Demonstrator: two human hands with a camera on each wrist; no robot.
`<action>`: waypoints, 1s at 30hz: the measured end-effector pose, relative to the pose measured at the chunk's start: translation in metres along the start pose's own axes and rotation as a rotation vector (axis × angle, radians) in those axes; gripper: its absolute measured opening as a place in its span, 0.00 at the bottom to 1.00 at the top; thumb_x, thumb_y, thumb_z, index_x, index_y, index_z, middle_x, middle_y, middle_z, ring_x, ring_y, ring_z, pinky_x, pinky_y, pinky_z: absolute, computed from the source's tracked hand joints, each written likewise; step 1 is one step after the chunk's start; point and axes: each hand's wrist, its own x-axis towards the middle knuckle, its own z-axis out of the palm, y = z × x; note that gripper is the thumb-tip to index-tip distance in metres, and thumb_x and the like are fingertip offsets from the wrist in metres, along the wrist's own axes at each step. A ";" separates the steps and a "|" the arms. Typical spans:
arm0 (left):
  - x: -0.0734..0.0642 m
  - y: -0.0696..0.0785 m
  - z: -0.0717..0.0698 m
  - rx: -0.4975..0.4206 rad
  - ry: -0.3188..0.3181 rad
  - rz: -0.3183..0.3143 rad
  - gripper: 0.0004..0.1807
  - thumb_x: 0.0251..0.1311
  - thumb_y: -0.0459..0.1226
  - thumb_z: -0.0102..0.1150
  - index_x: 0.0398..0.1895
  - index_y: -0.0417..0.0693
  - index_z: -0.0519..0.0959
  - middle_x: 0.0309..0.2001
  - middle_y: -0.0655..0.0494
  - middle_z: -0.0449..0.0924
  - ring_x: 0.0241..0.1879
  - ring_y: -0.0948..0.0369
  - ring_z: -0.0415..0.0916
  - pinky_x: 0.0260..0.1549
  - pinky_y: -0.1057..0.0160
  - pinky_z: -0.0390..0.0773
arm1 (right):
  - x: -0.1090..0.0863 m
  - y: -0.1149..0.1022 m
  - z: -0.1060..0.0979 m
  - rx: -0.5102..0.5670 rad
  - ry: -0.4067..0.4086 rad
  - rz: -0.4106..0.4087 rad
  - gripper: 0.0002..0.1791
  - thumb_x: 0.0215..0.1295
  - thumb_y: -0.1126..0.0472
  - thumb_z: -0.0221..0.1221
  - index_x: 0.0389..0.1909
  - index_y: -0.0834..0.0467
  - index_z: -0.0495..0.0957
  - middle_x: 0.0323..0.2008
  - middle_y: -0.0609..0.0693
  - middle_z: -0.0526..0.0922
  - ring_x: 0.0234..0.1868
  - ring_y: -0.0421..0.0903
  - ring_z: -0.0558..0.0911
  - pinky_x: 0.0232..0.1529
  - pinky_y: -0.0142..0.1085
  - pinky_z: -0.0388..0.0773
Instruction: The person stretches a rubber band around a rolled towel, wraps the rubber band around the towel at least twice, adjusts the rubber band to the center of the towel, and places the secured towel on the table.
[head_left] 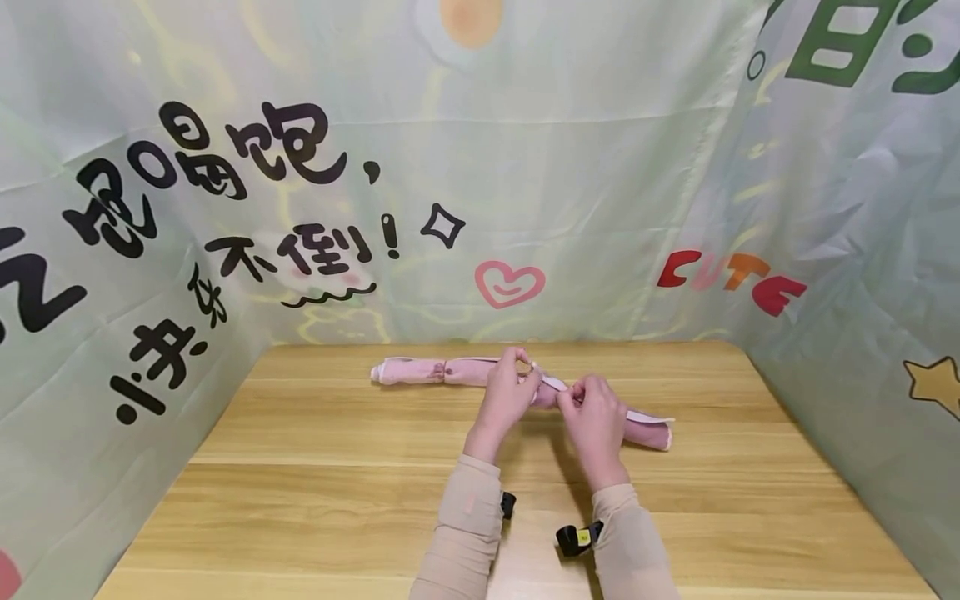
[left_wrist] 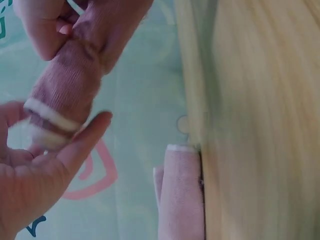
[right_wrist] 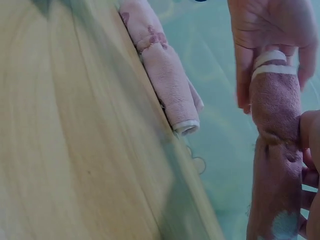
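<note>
A darker pink rolled towel (head_left: 649, 434) with white edging is held up slantwise at the middle of the table. My right hand (head_left: 596, 423) grips it beside a narrow, cinched waist, thumb and fingers round the roll. Around its white-edged end my left hand (left_wrist: 37, 182) spreads its thumb and fingers, fairly straight and a little blurred. In the right wrist view the left fingers (right_wrist: 244, 75) lie on either side of that end. Behind the hands lies a second, lighter pink rolled towel (head_left: 408, 371), also drawn in at its middle.
The wooden table (head_left: 315, 508) runs back to a printed cloth backdrop (head_left: 600, 183), with more cloth at both sides. A black wrist camera (head_left: 576, 540) sits by the right sleeve, and another (head_left: 508, 505) by the left sleeve.
</note>
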 end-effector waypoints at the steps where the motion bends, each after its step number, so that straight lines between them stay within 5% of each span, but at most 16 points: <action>1: 0.000 0.000 -0.002 -0.005 -0.041 -0.004 0.16 0.61 0.35 0.59 0.51 0.44 0.72 0.56 0.39 0.78 0.32 0.60 0.76 0.36 0.64 0.79 | 0.000 0.000 0.000 0.002 0.000 0.002 0.06 0.47 0.63 0.61 0.22 0.60 0.74 0.22 0.56 0.78 0.25 0.57 0.78 0.30 0.53 0.70; 6: 0.001 -0.003 -0.009 0.125 -0.250 0.051 0.32 0.54 0.33 0.65 0.65 0.45 0.70 0.65 0.46 0.72 0.56 0.53 0.75 0.60 0.55 0.74 | 0.000 0.001 0.001 0.003 -0.007 0.016 0.06 0.47 0.63 0.61 0.22 0.60 0.74 0.23 0.56 0.79 0.25 0.56 0.78 0.31 0.54 0.70; 10: 0.002 -0.004 -0.009 0.266 -0.320 0.135 0.30 0.53 0.34 0.69 0.62 0.44 0.74 0.64 0.48 0.74 0.66 0.51 0.68 0.69 0.53 0.65 | -0.001 0.002 0.001 0.003 -0.017 0.022 0.06 0.47 0.63 0.61 0.22 0.60 0.74 0.23 0.56 0.78 0.25 0.56 0.78 0.32 0.53 0.70; 16: 0.000 -0.006 -0.007 0.319 -0.287 0.142 0.26 0.54 0.38 0.70 0.58 0.48 0.78 0.62 0.51 0.76 0.64 0.52 0.70 0.67 0.53 0.67 | 0.000 0.003 0.000 0.016 -0.035 0.022 0.05 0.48 0.63 0.62 0.23 0.60 0.75 0.23 0.56 0.79 0.26 0.56 0.79 0.32 0.53 0.70; 23: 0.001 -0.008 -0.008 0.251 -0.254 0.110 0.23 0.54 0.38 0.70 0.55 0.49 0.79 0.58 0.52 0.78 0.59 0.55 0.75 0.64 0.56 0.72 | 0.001 0.002 -0.001 0.043 -0.067 0.037 0.05 0.49 0.64 0.62 0.24 0.60 0.75 0.25 0.57 0.79 0.29 0.56 0.79 0.35 0.53 0.70; 30: 0.001 -0.010 -0.007 0.251 -0.212 0.192 0.14 0.54 0.30 0.67 0.45 0.48 0.83 0.50 0.53 0.82 0.54 0.56 0.78 0.60 0.58 0.75 | 0.003 0.004 -0.003 0.042 -0.073 0.064 0.05 0.47 0.64 0.62 0.22 0.60 0.75 0.24 0.56 0.78 0.27 0.55 0.78 0.32 0.51 0.70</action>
